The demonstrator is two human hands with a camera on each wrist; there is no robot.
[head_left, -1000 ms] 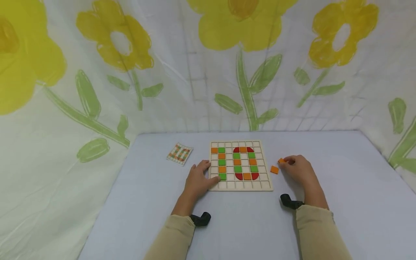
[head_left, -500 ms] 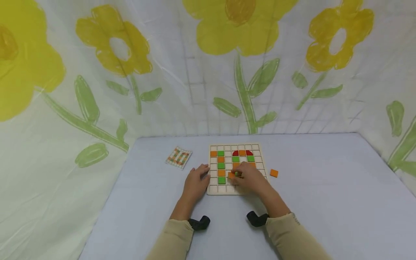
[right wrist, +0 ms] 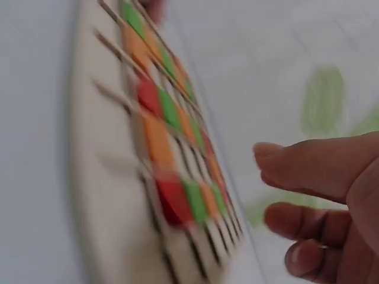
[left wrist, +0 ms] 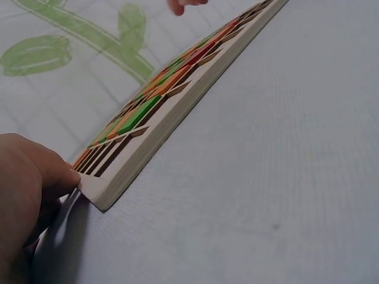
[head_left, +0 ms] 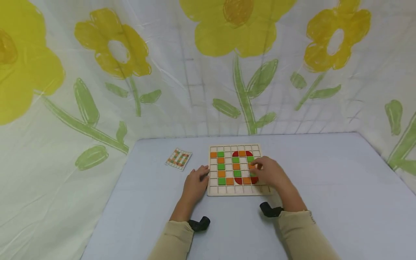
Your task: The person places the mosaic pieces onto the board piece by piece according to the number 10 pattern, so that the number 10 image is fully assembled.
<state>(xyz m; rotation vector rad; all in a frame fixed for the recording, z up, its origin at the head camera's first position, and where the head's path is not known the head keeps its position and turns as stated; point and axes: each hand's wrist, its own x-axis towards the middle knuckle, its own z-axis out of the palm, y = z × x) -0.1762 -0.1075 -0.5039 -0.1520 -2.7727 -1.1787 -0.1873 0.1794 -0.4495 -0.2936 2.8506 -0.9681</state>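
Observation:
A square wooden grid board (head_left: 214, 189) lies on the table, with orange, green and red tiles forming a "10". An orange tile (head_left: 229, 181) sits in the cell right of the lowest green tile (head_left: 221, 181). My left hand (head_left: 195, 186) rests at the board's left edge, and in the left wrist view its thumb (left wrist: 62, 177) touches the rim near the corner. Over the board's right side is my right hand (head_left: 269, 173), holding nothing. In the right wrist view its thumb and fingers (right wrist: 320, 163) are apart, with bare space between them.
A small pattern card (head_left: 178, 159) with a matching tile design lies behind the left hand. Black wrist cameras (head_left: 199, 224) are strapped on both wrists. A cloth with painted yellow flowers (head_left: 238, 29) hangs behind the white table (head_left: 234, 224).
My right hand carried an orange tile from the right onto the board, released it in the bottom row, and moved back right. It now covers where another loose orange tile lay.

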